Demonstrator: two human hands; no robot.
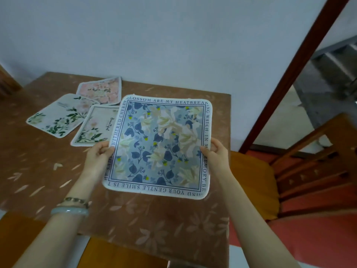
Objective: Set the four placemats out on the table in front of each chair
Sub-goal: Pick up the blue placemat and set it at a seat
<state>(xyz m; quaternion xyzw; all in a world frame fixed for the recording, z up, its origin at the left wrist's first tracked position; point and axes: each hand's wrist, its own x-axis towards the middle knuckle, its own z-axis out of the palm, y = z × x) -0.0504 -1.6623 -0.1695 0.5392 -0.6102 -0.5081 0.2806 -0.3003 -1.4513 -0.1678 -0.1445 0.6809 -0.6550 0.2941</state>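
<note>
A blue floral placemat (160, 146) with lettering round its border is held up flat above the table. My left hand (98, 157) pinches its left edge and my right hand (214, 153) pinches its right edge. Three other placemats lie loosely overlapping at the far left of the table: a pink one (100, 89) at the back, a white one with green leaves (56, 117) to the left, and a cream one (94, 126) partly hidden behind the blue mat.
The table (48, 171) wears a brown cloth with pale leaf prints and stands against a pale wall. A wooden chair (313, 157) with an orange cushion stands at the right side. Another chair seat (116, 256) shows at the near edge. A dark wooden post (293, 74) rises on the right.
</note>
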